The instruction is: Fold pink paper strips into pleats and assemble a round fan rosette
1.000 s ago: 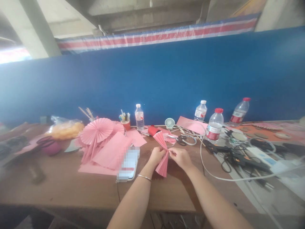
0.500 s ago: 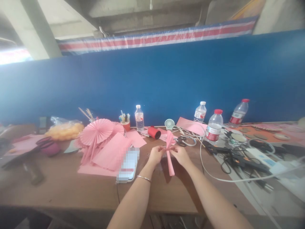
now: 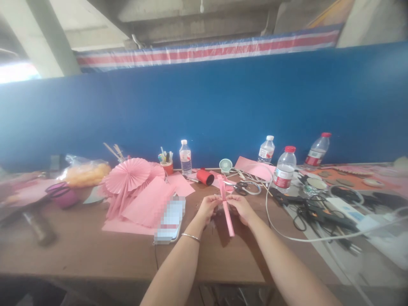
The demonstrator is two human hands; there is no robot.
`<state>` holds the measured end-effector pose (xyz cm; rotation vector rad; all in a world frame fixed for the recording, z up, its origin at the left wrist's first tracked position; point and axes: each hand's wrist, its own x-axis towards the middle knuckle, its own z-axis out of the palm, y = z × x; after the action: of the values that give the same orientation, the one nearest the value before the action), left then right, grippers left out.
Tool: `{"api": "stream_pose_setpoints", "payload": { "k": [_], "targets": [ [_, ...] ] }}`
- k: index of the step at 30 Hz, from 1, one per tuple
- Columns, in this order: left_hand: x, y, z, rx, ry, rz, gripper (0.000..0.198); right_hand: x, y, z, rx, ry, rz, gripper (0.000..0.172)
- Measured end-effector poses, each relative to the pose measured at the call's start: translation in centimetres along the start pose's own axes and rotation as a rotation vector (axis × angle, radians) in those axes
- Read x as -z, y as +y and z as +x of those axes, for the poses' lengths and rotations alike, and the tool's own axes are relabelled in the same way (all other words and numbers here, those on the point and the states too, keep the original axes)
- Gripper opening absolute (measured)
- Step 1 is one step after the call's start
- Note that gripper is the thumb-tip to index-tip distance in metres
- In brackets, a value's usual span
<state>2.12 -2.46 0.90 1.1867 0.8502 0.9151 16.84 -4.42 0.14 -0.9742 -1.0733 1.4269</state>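
Observation:
A narrow pleated strip of pink paper [image 3: 228, 219] is held between my two hands, its lower end pointing toward me. My left hand [image 3: 208, 208] pinches it near the middle from the left side. From the right, my right hand [image 3: 239, 207] pinches it at about the same spot. The fingertips of both hands nearly meet there, and what they do at the pinch is too small to make out. Just beyond my right hand lie scissors [image 3: 245, 187] with dark handles.
Pink paper fans [image 3: 129, 176] and pink sheets [image 3: 148, 204] lie left, beside a phone [image 3: 172, 219]. Behind my hands are a red cylinder [image 3: 205, 177], a small fan [image 3: 225, 165] and a water bottle [image 3: 185, 158]. Cables [image 3: 318, 212] and a large bottle [image 3: 284, 169] occupy the right.
The upper part of the pink strip, fanned out a little before, now looks narrower. Its lower end has swung slightly right. Both hands keep their pinch in nearly the same place.

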Motion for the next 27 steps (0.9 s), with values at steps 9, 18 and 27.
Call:
{"api": "stream_pose_setpoints", "payload": {
  "k": [9,18,27],
  "targets": [
    [-0.7,0.8,-0.3,-0.049,0.061,0.043,0.036,0.2,0.7,0.4,-0.015,0.047,0.095,0.011],
    [-0.2,0.3,-0.1,-0.069,0.053,0.006,0.032,-0.5,-0.4,-0.3,-0.013,0.018,0.041,0.017],
    [0.2,1.2,-0.7,-0.02,-0.017,-0.166,0.024,-0.2,-0.6,-0.1,0.017,-0.031,-0.074,0.02]
  ]
}}
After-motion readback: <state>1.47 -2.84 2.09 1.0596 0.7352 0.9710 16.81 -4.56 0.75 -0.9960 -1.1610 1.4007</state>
